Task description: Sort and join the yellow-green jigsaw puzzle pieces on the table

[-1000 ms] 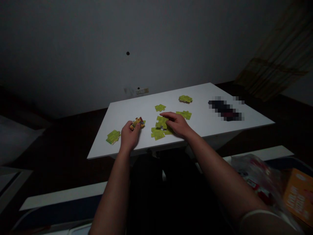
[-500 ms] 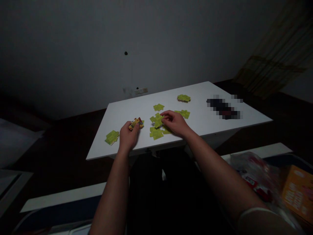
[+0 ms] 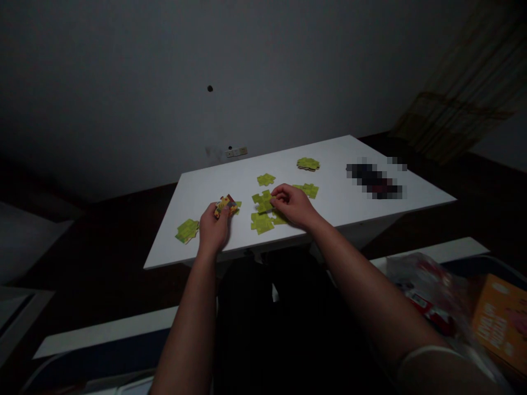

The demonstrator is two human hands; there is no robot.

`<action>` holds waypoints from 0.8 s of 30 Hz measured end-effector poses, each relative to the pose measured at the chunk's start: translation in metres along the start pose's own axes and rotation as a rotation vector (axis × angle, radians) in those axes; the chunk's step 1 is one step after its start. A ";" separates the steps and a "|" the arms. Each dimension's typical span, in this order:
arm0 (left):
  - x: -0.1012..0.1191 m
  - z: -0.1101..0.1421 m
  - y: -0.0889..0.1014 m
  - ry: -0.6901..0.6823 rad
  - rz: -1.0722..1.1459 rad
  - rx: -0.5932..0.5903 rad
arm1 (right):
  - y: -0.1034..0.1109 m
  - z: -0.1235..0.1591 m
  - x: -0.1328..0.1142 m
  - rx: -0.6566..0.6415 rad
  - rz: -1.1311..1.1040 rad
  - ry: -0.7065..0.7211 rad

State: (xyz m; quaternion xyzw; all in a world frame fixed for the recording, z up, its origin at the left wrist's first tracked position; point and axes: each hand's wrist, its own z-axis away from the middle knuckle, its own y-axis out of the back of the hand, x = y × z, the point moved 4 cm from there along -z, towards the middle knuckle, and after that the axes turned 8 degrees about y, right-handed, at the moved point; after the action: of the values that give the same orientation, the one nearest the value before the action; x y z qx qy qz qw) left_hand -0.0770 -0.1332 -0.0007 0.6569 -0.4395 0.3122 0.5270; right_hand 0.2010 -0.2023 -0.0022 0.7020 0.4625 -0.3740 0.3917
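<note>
1. Left hand point(image 3: 213, 230): fingers point(image 3: 218, 209) pinch a yellow-and-red jigsaw piece point(image 3: 226, 204).
2. Right hand point(image 3: 294, 206): fingers point(image 3: 276, 193) pinch a green jigsaw piece point(image 3: 262, 201).
3. Green pieces point(image 3: 262, 223) lie between the hands, near the white counter's point(image 3: 329, 164) front edge.
4. A pixelated dark object point(image 3: 374, 181) lies near the counter's right edge.

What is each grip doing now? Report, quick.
Left hand: closed, holding a yellow-and-red cardboard jigsaw piece.
Right hand: closed, pinching a green cardboard jigsaw piece.
</note>
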 end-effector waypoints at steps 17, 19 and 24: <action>-0.001 -0.001 0.004 0.026 0.039 0.096 | -0.001 0.001 0.002 -0.006 0.019 0.006; -0.001 -0.001 0.004 0.024 0.029 0.095 | 0.000 0.001 0.000 -0.013 0.030 0.037; -0.003 -0.002 0.004 0.016 0.016 0.084 | -0.001 0.002 -0.006 -0.112 0.184 0.073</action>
State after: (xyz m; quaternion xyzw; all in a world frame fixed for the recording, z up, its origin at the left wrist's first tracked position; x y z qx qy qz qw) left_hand -0.0820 -0.1311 -0.0015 0.6725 -0.4271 0.3400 0.4997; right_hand 0.1982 -0.2057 0.0018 0.7317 0.4303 -0.2840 0.4459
